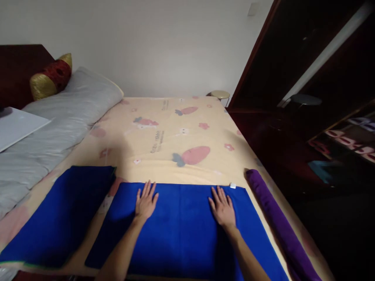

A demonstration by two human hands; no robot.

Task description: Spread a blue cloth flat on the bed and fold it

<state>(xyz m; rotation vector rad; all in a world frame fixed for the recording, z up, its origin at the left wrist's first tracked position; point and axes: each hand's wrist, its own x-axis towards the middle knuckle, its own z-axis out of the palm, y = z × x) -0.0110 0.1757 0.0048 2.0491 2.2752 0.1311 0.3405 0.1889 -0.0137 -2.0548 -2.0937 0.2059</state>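
A blue cloth (181, 226) lies spread out on the bed, with a crease down its middle and a small white tag (233, 185) at its far edge. My left hand (145, 202) rests flat on the cloth's far left part, fingers stretched towards the edge. On the far right part, just below the tag, my right hand (223, 207) lies flat too, its fingers slightly spread. Neither hand grips anything. Left of this cloth is a second, darker blue cloth (67, 214), laid flat. A rolled purple cloth (275, 218) runs along the right side.
The bed sheet (164, 144) is cream with a carrot and flower print. A grey bedding roll (76, 101), a red and gold pillow (54, 76) and a white board (20, 127) are at the left. Stools (220, 94) and a shoe rack (348, 142) stand beyond the bed.
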